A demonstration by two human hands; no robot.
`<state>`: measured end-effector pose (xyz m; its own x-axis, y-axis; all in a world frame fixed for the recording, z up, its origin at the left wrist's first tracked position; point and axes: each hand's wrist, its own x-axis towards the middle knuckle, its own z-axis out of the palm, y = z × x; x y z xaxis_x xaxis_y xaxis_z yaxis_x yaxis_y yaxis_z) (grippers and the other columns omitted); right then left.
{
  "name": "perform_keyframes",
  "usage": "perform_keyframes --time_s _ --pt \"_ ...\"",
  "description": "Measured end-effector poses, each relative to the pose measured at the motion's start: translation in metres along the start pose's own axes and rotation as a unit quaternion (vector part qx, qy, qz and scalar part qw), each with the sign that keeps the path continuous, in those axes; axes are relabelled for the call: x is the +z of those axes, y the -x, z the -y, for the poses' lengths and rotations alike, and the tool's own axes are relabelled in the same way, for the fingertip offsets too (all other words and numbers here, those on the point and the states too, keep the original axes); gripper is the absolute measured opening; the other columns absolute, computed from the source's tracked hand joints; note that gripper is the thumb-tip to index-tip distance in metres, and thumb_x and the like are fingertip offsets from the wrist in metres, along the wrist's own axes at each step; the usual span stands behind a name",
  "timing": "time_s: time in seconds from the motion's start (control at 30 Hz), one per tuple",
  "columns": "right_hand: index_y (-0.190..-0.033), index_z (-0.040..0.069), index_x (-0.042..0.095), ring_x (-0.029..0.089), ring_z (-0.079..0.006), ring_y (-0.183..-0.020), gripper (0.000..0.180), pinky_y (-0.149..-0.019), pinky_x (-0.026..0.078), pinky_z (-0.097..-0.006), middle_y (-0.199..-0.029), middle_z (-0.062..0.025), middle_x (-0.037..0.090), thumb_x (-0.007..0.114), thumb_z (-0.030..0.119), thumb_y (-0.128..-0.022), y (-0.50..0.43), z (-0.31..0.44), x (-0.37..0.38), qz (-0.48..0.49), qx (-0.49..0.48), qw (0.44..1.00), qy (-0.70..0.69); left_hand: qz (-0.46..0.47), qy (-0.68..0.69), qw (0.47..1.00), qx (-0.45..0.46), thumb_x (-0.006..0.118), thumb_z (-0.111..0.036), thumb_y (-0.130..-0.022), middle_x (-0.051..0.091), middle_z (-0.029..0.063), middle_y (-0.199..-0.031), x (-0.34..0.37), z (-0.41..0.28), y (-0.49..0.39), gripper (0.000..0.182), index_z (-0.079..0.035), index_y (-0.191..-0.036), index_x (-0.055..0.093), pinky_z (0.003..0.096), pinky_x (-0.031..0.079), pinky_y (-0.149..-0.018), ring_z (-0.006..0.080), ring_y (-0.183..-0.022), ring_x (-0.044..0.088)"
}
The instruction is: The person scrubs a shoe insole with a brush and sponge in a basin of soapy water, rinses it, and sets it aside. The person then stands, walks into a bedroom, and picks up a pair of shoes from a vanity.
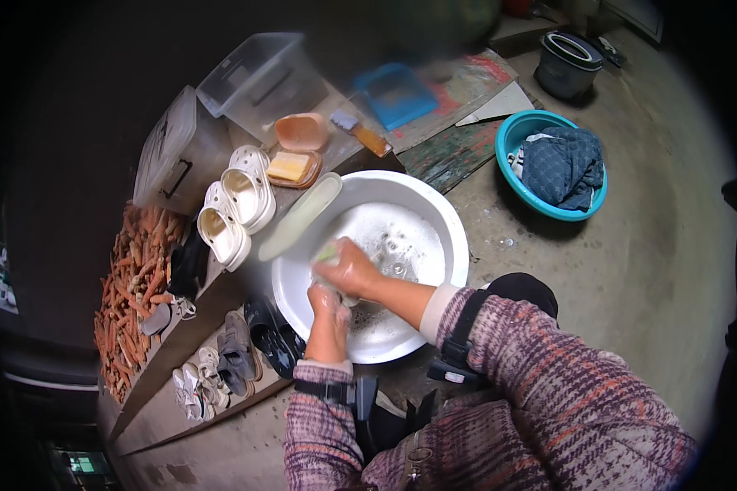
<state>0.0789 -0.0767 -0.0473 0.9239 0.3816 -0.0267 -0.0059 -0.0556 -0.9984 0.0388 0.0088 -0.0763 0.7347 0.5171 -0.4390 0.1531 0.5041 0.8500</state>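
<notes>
My right hand (351,270) is closed around a small wet, pale cloth (327,253) with a light-green patch. Just below it, my left hand (325,299) grips the lower part of the same cloth, and its fingers are partly hidden. Both hands look wet and soapy. They are over the left side of a wide metal basin (456,245) that holds foamy water (405,245). A long pale-green piece (301,215), whose kind I cannot tell, leans at the basin's upper left rim.
A yellow soap bar (288,166) and scrubbing brush (362,133) lie on the ledge beside white clogs (236,202). Clear plastic bins (264,80) stand behind. Shoes (236,353) line the lower step. A turquoise tub (505,161) holds dark-blue quilted fabric (559,166); a dark bucket (566,70) stands beyond.
</notes>
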Motion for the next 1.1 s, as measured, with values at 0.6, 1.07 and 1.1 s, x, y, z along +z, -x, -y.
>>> perform_keyframes --time_s 0.6,1.07,1.1 --pt "-0.084 0.0 0.06 0.064 -0.036 -0.079 0.026 -0.075 0.05 -0.0403 -0.083 -0.0216 0.065 0.064 0.024 -0.076 0.009 0.006 0.005 -0.117 0.005 0.993 -0.002 0.04 -0.013 0.995 -0.087 0.052 -0.04 -0.092 0.062 0.011 -0.106 0.009 -0.007 0.011 0.044 -0.004 -0.117 0.054 0.0347 0.054 -0.072 0.0216 -0.093 0.063" --pt "-0.091 0.001 0.06 0.064 -0.0395 -0.078 0.032 -0.076 0.051 -0.043 -0.083 -0.0241 0.065 0.064 0.024 -0.07 0.013 0.018 -0.001 -0.107 -0.032 0.994 0.014 0.183 0.118 0.973 -0.079 0.057 -0.033 -0.091 0.064 0.0087 -0.095 0.015 -0.006 0.014 0.035 -0.005 -0.111 0.057 0.0297 0.055 -0.064 0.0187 -0.082 0.065" --pt "-0.096 0.001 0.061 0.063 -0.0423 -0.083 0.04 -0.08 0.051 -0.0446 -0.086 -0.025 0.065 0.066 0.029 -0.068 0.01 0.017 -0.003 -0.158 0.023 0.986 -0.043 0.105 0.063 0.984 -0.13 0.058 -0.031 -0.09 0.064 0.009 -0.095 0.018 -0.01 0.018 0.035 -0.004 -0.111 0.057 0.0288 0.055 -0.065 0.0179 -0.084 0.065"
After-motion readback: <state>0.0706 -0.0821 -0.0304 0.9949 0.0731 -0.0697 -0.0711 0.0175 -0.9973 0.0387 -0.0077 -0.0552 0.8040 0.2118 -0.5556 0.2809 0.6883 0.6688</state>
